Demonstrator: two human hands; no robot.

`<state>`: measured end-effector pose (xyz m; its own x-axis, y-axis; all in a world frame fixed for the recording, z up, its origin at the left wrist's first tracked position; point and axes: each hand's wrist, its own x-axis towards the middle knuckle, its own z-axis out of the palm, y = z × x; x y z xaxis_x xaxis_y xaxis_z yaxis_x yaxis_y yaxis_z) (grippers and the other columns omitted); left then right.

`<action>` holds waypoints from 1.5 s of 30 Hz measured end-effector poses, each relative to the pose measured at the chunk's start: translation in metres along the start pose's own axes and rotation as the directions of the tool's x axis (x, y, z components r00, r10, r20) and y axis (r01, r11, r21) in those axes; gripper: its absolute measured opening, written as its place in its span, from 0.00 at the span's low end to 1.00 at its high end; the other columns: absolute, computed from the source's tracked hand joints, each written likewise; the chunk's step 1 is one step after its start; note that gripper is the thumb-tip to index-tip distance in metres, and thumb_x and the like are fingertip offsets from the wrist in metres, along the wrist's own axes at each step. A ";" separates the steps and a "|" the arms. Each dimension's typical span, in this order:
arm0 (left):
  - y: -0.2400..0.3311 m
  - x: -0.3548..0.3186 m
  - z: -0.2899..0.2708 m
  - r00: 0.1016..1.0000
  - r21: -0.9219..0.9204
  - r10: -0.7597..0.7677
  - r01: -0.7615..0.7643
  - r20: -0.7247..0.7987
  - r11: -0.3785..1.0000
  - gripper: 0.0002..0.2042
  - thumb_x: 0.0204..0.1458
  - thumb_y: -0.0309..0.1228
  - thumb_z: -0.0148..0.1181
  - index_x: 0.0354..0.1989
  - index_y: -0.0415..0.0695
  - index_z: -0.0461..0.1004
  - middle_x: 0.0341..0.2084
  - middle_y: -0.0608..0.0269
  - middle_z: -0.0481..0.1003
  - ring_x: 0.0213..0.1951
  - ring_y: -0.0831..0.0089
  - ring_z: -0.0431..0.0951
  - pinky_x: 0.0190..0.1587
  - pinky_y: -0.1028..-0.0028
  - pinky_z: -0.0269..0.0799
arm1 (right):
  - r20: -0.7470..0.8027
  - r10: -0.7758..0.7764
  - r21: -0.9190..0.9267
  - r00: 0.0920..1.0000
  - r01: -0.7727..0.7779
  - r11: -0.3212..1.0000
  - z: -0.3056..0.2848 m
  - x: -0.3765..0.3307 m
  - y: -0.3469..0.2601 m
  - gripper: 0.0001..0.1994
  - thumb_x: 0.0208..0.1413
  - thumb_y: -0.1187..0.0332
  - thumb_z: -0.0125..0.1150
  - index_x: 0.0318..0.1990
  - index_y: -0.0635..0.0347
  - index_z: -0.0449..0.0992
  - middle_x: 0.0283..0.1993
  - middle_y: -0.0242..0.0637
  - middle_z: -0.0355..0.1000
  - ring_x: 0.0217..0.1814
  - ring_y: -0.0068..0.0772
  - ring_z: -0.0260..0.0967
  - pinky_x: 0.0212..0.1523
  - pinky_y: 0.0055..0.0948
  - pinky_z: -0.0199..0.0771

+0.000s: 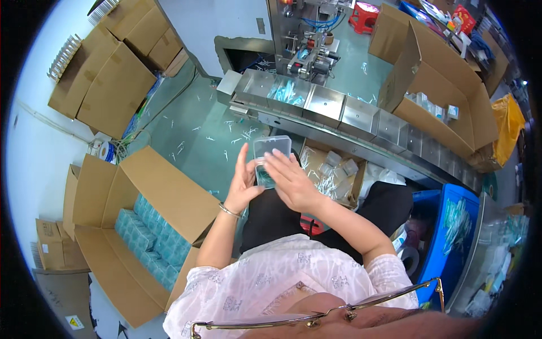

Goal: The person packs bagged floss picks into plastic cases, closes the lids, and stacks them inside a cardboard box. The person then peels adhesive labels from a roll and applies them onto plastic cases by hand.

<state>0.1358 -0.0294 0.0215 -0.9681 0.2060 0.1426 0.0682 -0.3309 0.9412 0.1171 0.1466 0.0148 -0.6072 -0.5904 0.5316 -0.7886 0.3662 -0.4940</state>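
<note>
Resting between fingers: clear box

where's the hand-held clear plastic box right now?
Head view, just left of centre: the clear plastic box is at the left hand and right hand, left of the cardboard tray below the metal trough line.

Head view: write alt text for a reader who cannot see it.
A seated person's left fingers and right fingers are at a clear plastic box in front of them. An open carton of teal packs stands at left; a compartmented metal trough runs ahead.
</note>
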 end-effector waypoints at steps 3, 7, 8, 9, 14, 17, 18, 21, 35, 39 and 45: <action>-0.001 -0.008 -0.002 0.989 -0.082 -0.058 0.047 -0.137 0.996 0.35 0.35 0.15 0.56 0.57 0.43 0.50 0.45 0.57 0.65 0.49 0.69 0.66 0.51 0.73 0.60 | -0.286 0.041 0.158 0.957 0.004 0.987 0.004 0.001 -0.009 0.33 0.40 0.77 0.56 0.58 0.64 0.52 0.58 0.51 0.53 0.61 0.51 0.50 0.56 0.40 0.55; 0.004 -0.012 -0.024 0.987 0.750 0.162 -0.093 -0.019 0.655 0.22 0.32 0.19 0.62 0.32 0.45 0.54 0.38 0.56 0.66 0.39 0.63 0.71 0.44 0.69 0.67 | -0.195 0.513 0.396 0.836 -0.412 0.821 0.008 0.002 -0.018 0.39 0.35 0.73 0.62 0.59 0.62 0.51 0.39 0.42 0.61 0.40 0.41 0.63 0.41 0.37 0.64; 0.023 -0.008 -0.016 0.983 0.841 0.106 -0.184 0.151 0.508 0.25 0.29 0.20 0.64 0.35 0.45 0.55 0.40 0.54 0.64 0.40 0.59 0.70 0.44 0.68 0.67 | -0.142 0.545 0.390 0.826 -0.459 0.798 0.007 0.004 -0.021 0.39 0.35 0.74 0.61 0.59 0.62 0.51 0.37 0.42 0.61 0.38 0.40 0.64 0.39 0.35 0.65; 0.042 -0.005 -0.007 0.953 0.890 0.022 -0.290 0.302 0.351 0.29 0.27 0.22 0.67 0.38 0.45 0.56 0.42 0.51 0.63 0.42 0.54 0.69 0.45 0.67 0.67 | -0.087 0.572 0.383 0.816 -0.503 0.775 0.008 0.006 -0.023 0.39 0.35 0.74 0.61 0.60 0.62 0.50 0.36 0.42 0.61 0.37 0.40 0.64 0.37 0.33 0.66; 0.062 0.003 0.000 0.895 0.921 -0.263 -0.296 0.360 0.254 0.46 0.17 0.28 0.74 0.52 0.44 0.52 0.50 0.48 0.54 0.49 0.48 0.64 0.46 0.62 0.68 | 0.127 0.536 0.632 0.835 -0.484 0.605 0.011 0.010 -0.020 0.40 0.35 0.77 0.60 0.61 0.62 0.50 0.40 0.36 0.64 0.34 0.26 0.62 0.32 0.23 0.64; 0.058 0.003 -0.006 0.918 0.963 -0.307 -0.206 0.252 0.174 0.48 0.16 0.29 0.74 0.53 0.45 0.52 0.51 0.48 0.53 0.46 0.48 0.67 0.46 0.61 0.67 | 0.209 0.428 0.859 0.879 -0.374 0.349 0.016 -0.002 -0.002 0.43 0.32 0.72 0.67 0.60 0.61 0.51 0.50 0.39 0.61 0.42 0.28 0.62 0.42 0.26 0.61; 0.060 0.003 -0.012 0.916 0.958 -0.294 -0.230 0.272 0.170 0.43 0.24 0.35 0.72 0.53 0.45 0.52 0.50 0.48 0.54 0.44 0.48 0.68 0.44 0.61 0.68 | 0.212 0.427 0.860 0.879 -0.376 0.346 0.017 -0.004 -0.003 0.43 0.32 0.72 0.67 0.60 0.61 0.51 0.50 0.39 0.61 0.42 0.28 0.62 0.42 0.26 0.61; 0.060 -0.001 -0.014 0.933 0.946 -0.262 -0.172 0.246 0.275 0.36 0.35 0.41 0.65 0.53 0.46 0.53 0.49 0.50 0.54 0.43 0.48 0.69 0.42 0.61 0.69 | 0.013 0.308 0.263 0.951 -0.301 0.917 0.026 -0.006 -0.018 0.46 0.27 0.64 0.71 0.58 0.62 0.52 0.56 0.48 0.54 0.61 0.49 0.48 0.57 0.42 0.48; 0.035 -0.026 -0.033 0.990 0.864 -0.110 -0.017 0.083 0.503 0.32 0.44 0.38 0.57 0.56 0.38 0.50 0.50 0.45 0.59 0.52 0.52 0.61 0.54 0.65 0.56 | -0.141 0.229 0.019 0.963 -0.229 0.973 0.055 -0.005 -0.039 0.41 0.27 0.66 0.70 0.53 0.65 0.57 0.53 0.49 0.57 0.55 0.51 0.55 0.52 0.43 0.55; 0.030 -0.033 -0.040 0.997 0.839 -0.035 -0.038 0.068 0.543 0.36 0.44 0.38 0.57 0.59 0.37 0.46 0.51 0.43 0.58 0.54 0.51 0.59 0.57 0.65 0.53 | -0.119 0.208 0.008 0.971 -0.208 0.978 0.052 -0.003 -0.041 0.39 0.28 0.66 0.70 0.53 0.63 0.57 0.54 0.49 0.56 0.55 0.51 0.54 0.52 0.43 0.55; 0.036 -0.033 -0.041 0.976 0.841 -0.170 -0.024 0.137 0.540 0.39 0.44 0.38 0.57 0.61 0.37 0.42 0.55 0.42 0.52 0.58 0.51 0.53 0.58 0.65 0.51 | -0.059 0.199 0.091 0.978 -0.193 0.977 0.052 0.002 -0.039 0.36 0.33 0.64 0.68 0.53 0.60 0.58 0.55 0.47 0.54 0.57 0.50 0.52 0.54 0.43 0.53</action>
<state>0.1601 -0.0856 0.0383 -0.9232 0.3836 0.0210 0.2630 0.5911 0.7626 0.1517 0.0938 -0.0005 -0.7568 -0.4620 0.4624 -0.6441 0.4064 -0.6481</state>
